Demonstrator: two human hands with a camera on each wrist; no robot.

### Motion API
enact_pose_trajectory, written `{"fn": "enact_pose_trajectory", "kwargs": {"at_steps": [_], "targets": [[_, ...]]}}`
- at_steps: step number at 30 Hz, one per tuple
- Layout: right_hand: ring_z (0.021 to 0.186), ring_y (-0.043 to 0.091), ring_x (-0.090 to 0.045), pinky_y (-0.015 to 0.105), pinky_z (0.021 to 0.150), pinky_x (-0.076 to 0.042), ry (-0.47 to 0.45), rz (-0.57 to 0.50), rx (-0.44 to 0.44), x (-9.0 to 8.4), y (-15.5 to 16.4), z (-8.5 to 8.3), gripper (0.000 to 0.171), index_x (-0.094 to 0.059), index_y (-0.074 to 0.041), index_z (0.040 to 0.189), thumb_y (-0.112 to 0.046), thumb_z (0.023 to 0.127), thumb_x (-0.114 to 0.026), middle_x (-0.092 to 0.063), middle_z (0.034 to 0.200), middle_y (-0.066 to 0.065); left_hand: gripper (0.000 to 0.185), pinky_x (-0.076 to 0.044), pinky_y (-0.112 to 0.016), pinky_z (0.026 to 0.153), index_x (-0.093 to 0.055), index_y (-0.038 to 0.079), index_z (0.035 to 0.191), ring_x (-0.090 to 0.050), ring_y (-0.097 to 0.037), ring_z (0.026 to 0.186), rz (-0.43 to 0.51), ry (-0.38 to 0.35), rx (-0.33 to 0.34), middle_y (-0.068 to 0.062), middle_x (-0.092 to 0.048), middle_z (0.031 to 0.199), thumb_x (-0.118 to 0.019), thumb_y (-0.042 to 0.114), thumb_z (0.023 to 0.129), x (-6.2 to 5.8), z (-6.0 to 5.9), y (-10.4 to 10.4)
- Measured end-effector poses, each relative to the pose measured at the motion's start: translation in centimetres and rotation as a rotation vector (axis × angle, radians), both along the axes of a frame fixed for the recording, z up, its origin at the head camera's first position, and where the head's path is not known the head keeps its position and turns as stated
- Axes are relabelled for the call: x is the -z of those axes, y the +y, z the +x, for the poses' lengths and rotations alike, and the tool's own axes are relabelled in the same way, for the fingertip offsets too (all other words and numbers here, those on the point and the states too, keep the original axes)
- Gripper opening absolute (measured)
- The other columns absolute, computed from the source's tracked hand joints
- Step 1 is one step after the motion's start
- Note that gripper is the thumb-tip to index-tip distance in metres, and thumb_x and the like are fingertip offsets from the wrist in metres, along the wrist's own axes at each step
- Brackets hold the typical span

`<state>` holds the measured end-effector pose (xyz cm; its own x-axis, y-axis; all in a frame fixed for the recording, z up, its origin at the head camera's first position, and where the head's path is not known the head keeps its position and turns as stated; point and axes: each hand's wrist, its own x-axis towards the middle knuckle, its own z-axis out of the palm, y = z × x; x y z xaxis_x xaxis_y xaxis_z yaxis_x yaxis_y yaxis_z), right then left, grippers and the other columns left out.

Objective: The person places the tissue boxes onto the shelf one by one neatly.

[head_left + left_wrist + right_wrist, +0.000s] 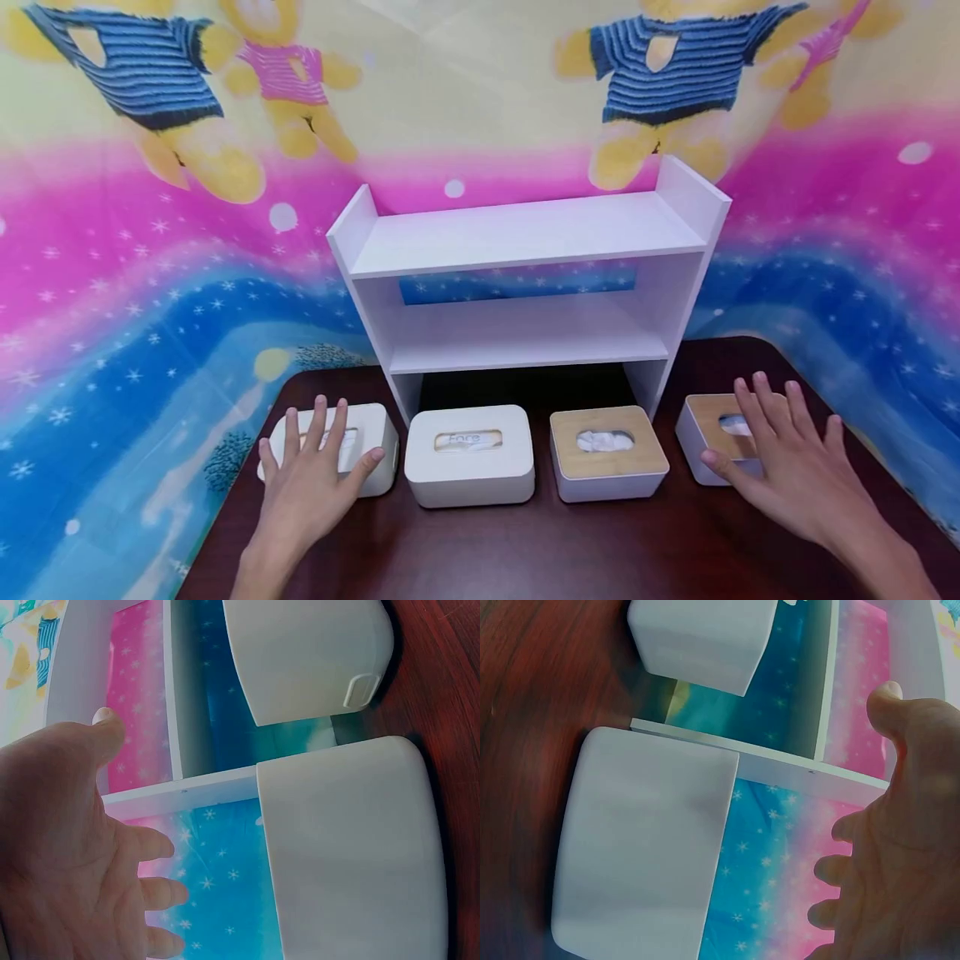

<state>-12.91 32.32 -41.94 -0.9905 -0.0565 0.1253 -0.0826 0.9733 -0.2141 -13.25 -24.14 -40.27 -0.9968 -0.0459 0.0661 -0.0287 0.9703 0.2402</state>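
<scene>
My left hand (311, 483), fingers spread and holding nothing, is over the white tissue box (375, 433) at the far left. On the right, my right hand (802, 467) spreads its fingers above a tissue box with a wood-look lid (701, 421), hiding part of it. Between the hands stand a second white tissue box (468, 467) and a second wood-lidded one (609, 454), tissue showing in their oval slots. In the left wrist view the palm (60, 847) appears beside a white box side (352, 855); the right wrist view shows the other palm (900, 847) likewise.
A white two-tier shelf (525, 237) stands behind the boxes at the back of the dark wood table (525, 550). Its boards hold nothing. A printed cloth (465, 100) with bears and snowflakes hangs behind and around the table.
</scene>
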Motion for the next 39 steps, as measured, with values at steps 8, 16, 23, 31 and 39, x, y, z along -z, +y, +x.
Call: {"fn": "enact_pose_trajectory", "kwargs": {"at_steps": [8, 16, 23, 31, 39], "targets": [[0.157, 0.049, 0.034, 0.082, 0.110, 0.029, 0.008, 0.003, -0.017, 0.1, -0.3, -0.1, 0.114, 0.012, -0.014, 0.172, -0.073, 0.101, -0.056, 0.020, 0.176, 0.024, 0.103, 0.010, -0.088, 0.117, -0.019, 0.015, 0.173, 0.005, -0.058, 0.163, 0.004, 0.017, -0.010, -0.025, -0.009, 0.180, -0.049, 0.080, 0.099, -0.1, 0.2, -0.3], [0.157, 0.050, 0.033, 0.084, 0.109, 0.026, 0.020, 0.019, -0.011, -0.1, -0.3, 0.0, 0.115, 0.009, -0.013, 0.172, -0.074, 0.100, -0.056, 0.016, 0.177, 0.026, 0.103, 0.012, -0.088, 0.117, -0.019, 0.015, 0.173, 0.005, -0.059, 0.163, -0.007, 0.019, -0.014, -0.025, -0.008, 0.179, -0.050, 0.080, 0.099, -0.3, 0.4, -0.1], [0.157, 0.051, 0.033, 0.084, 0.109, 0.027, 0.024, 0.032, -0.008, -0.4, -0.6, 0.2, 0.115, 0.009, -0.013, 0.172, -0.075, 0.100, -0.055, 0.015, 0.177, 0.027, 0.106, 0.012, -0.087, 0.117, -0.021, 0.015, 0.173, 0.004, -0.058, 0.163, -0.020, 0.035, -0.013, -0.025, -0.009, 0.179, -0.047, 0.084, 0.097, -0.5, 0.6, 0.2], [0.159, 0.050, 0.029, 0.081, 0.111, 0.028, 0.058, 0.043, -0.051, -0.4, -1.1, 0.0, 0.111, 0.005, -0.015, 0.173, -0.072, 0.101, -0.057, 0.013, 0.178, 0.023, 0.105, 0.014, -0.086, 0.118, -0.020, 0.015, 0.173, 0.004, -0.058, 0.163, -0.028, 0.046, -0.016, -0.024, -0.009, 0.179, -0.049, 0.082, 0.098, -0.5, 1.0, 0.4], [0.162, 0.046, 0.027, 0.077, 0.114, 0.030, 0.098, 0.007, -0.076, 0.1, -1.8, 0.2, 0.108, 0.001, -0.016, 0.174, -0.068, 0.101, -0.060, 0.012, 0.180, 0.018, 0.101, 0.009, -0.086, 0.120, -0.022, 0.016, 0.173, 0.001, -0.058, 0.164, -0.004, 0.091, 0.020, -0.022, -0.011, 0.180, -0.052, 0.078, 0.099, -0.6, 0.9, 2.1]]}}
